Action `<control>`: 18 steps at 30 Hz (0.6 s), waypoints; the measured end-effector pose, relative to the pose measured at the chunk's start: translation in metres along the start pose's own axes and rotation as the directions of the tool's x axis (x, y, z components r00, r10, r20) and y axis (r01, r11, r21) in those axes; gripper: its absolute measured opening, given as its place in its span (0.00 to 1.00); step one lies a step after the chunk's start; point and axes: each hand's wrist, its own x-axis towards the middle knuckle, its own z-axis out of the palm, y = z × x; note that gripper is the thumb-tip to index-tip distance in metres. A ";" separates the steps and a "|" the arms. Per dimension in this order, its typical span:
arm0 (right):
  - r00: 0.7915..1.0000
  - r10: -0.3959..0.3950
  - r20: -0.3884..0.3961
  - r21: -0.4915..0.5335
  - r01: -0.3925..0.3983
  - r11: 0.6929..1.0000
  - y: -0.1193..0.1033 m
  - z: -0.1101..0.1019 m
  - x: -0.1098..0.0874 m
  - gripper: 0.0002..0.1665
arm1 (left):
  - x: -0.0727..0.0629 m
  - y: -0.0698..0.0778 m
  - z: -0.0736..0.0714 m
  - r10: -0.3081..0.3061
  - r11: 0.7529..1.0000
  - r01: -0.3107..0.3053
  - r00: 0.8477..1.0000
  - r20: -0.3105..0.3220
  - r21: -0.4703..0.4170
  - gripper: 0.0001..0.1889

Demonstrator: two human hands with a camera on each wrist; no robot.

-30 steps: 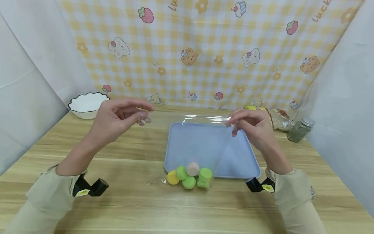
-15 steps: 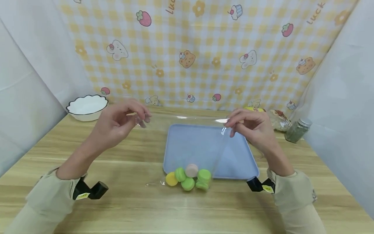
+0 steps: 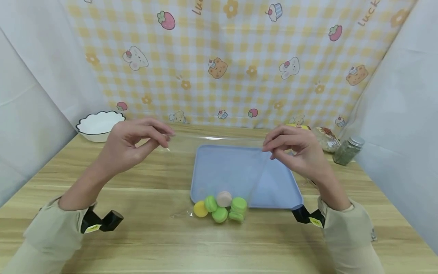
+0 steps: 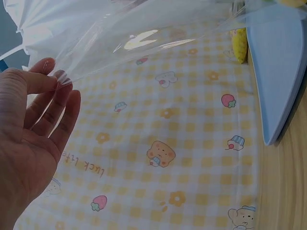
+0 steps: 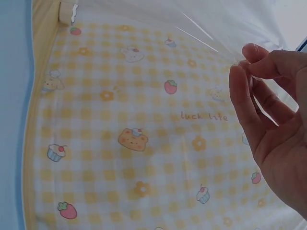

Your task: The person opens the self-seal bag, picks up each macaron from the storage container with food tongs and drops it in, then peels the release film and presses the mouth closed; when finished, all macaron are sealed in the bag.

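A clear plastic bag point(image 3: 219, 167) is stretched between my two hands, its top edge nearly level. My left hand point(image 3: 137, 142) pinches the upper left corner between thumb and fingers; the left wrist view shows the film point(image 4: 120, 40) pulled taut from that pinch. With thumb and fingertips my right hand point(image 3: 295, 148) pinches the upper right corner. At the bottom of the bag lie several green macarons point(image 3: 219, 215), a yellow macaron point(image 3: 200, 209) and a pale pink macaron point(image 3: 224, 198). Through the film shows part of a blue tray point(image 3: 280, 190) lying behind it.
On the wooden table point(image 3: 143, 247), a white scalloped bowl point(image 3: 100, 123) stands at the back left. A glass jar point(image 3: 349, 151) of dried herbs and a food packet point(image 3: 326, 139) stand at the back right. A checked curtain point(image 3: 219, 49) hangs behind.
My left hand has shifted slightly left and its fingers have closed in on the bag's corner. The right hand keeps its pinch. The macarons stay at the bag's bottom.
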 end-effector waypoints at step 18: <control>0.998 -0.052 0.022 -0.100 0.054 0.994 -0.003 -0.002 0.001 0.17 | 0.006 0.014 0.002 0.147 0.839 -0.155 0.987 0.056 0.522 0.15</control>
